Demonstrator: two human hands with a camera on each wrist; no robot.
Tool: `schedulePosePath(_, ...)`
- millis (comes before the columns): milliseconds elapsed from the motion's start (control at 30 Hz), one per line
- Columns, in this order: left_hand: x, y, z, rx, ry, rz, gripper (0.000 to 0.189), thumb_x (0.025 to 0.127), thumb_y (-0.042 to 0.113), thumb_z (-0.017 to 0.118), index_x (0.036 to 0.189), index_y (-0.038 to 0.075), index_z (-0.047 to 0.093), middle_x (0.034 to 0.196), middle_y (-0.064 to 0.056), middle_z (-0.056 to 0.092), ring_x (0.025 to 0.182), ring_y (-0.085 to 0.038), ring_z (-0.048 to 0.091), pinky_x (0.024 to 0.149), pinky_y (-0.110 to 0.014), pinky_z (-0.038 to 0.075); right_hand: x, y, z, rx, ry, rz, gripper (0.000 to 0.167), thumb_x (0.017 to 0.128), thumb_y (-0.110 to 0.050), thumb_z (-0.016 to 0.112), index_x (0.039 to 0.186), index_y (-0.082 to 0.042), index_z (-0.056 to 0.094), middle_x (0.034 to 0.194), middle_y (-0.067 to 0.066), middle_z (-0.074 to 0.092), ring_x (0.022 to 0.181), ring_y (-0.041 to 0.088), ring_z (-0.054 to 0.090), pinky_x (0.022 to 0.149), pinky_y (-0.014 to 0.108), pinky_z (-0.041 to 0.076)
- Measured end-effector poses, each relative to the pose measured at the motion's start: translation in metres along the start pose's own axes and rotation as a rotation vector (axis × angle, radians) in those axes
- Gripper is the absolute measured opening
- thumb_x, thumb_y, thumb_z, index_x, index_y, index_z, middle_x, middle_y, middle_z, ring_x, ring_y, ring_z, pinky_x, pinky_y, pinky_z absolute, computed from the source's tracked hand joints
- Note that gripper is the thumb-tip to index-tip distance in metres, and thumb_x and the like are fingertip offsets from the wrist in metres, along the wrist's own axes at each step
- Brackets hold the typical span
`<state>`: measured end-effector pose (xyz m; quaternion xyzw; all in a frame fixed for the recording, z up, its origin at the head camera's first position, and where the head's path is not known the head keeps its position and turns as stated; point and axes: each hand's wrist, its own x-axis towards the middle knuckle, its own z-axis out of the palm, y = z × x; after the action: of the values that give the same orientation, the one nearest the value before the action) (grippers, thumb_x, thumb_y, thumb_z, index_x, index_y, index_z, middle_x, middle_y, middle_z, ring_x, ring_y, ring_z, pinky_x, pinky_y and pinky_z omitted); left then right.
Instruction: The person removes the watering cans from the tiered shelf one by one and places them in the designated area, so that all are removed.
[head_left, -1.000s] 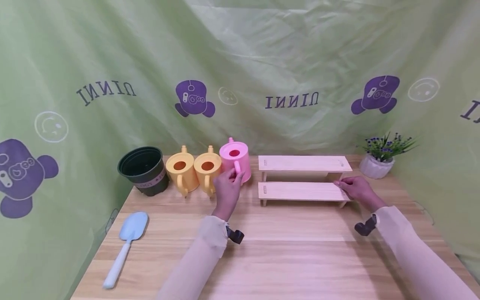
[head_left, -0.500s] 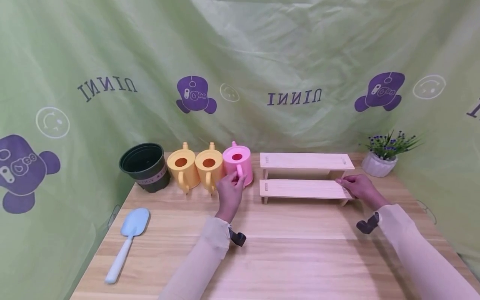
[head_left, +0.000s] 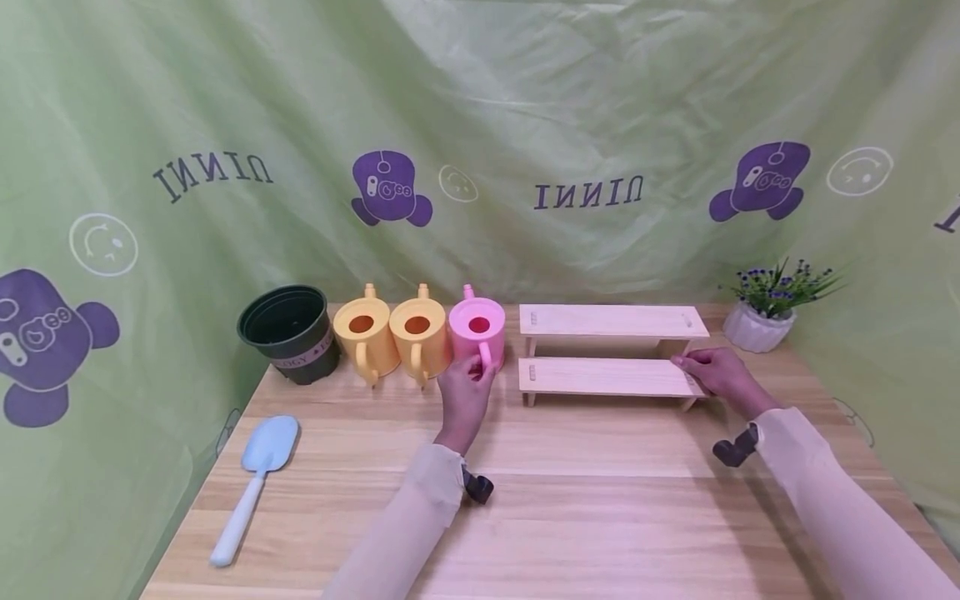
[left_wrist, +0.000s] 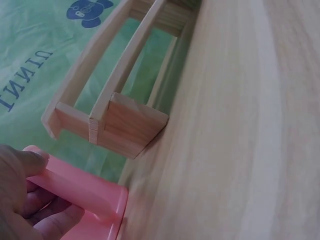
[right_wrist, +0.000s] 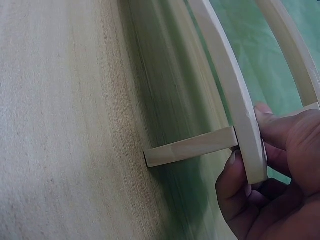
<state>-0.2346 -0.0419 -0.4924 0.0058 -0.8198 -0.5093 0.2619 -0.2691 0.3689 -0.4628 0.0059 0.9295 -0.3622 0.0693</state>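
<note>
My left hand (head_left: 463,400) grips the handle of a pink watering can (head_left: 477,321), which stands upright at the right end of a row with two yellow watering cans (head_left: 417,327). In the left wrist view, the fingers curl round the pink handle (left_wrist: 80,190). A low two-step wooden shelf (head_left: 600,377) stands to the right of the cans. At its right end my right hand (head_left: 720,379) pinches the lower board; in the right wrist view the thumb is on one side of the board (right_wrist: 235,85) and fingers on the other.
A dark green pot (head_left: 288,333) stands at the back left. A blue trowel (head_left: 258,487) lies on the left of the wooden table (head_left: 570,517). At the back right is a white pot with purple flowers (head_left: 761,325). A green printed curtain (head_left: 525,100) hangs behind.
My left hand has moved slightly to the right, and the pink watering can has shifted and turned with it. My right hand keeps its hold on the shelf.
</note>
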Motion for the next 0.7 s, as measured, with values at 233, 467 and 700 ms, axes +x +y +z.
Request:
schedulePosePath(233, 0.000, -0.008, -0.001, -0.021, -0.001, -0.038, 0.028, 0.083, 0.022, 0.082, 0.103, 0.002, 0.077, 0.095, -0.014, 0.077, 0.088, -0.024, 0.075, 0.078, -0.032, 0.064, 0.005, -0.001, 0.003, -0.004, 0.013, -0.007, 0.057, 0.101, -0.042, 0.056, 0.120, 0.010, 0.064, 0.068, -0.005, 0.063, 0.066, 0.009, 0.052, 0.056, 0.024, 0.044)
schedulePosePath(467, -0.004, -0.006, -0.025, -0.093, -0.022, -0.026, 0.028, 0.085, 0.021, 0.081, 0.105, 0.002, 0.076, 0.099, -0.014, 0.077, 0.092, -0.026, 0.076, 0.080, -0.031, 0.063, 0.006, 0.004, 0.011, -0.019, 0.006, 0.017, 0.059, 0.102, -0.042, 0.055, 0.125, 0.011, 0.061, 0.079, 0.001, 0.068, 0.074, 0.010, 0.054, 0.061, 0.025, 0.046)
schedulePosePath(700, 0.024, 0.013, -0.064, -0.046, -0.067, 0.308, 0.022, 0.087, 0.011, 0.075, 0.103, -0.004, 0.075, 0.097, -0.018, 0.077, 0.090, -0.029, 0.076, 0.080, -0.037, 0.063, -0.001, 0.001, -0.019, -0.082, -0.034, 0.017, 0.065, 0.100, -0.046, 0.055, 0.130, 0.011, 0.057, 0.086, 0.011, 0.072, 0.076, 0.013, 0.062, 0.064, 0.027, 0.055)
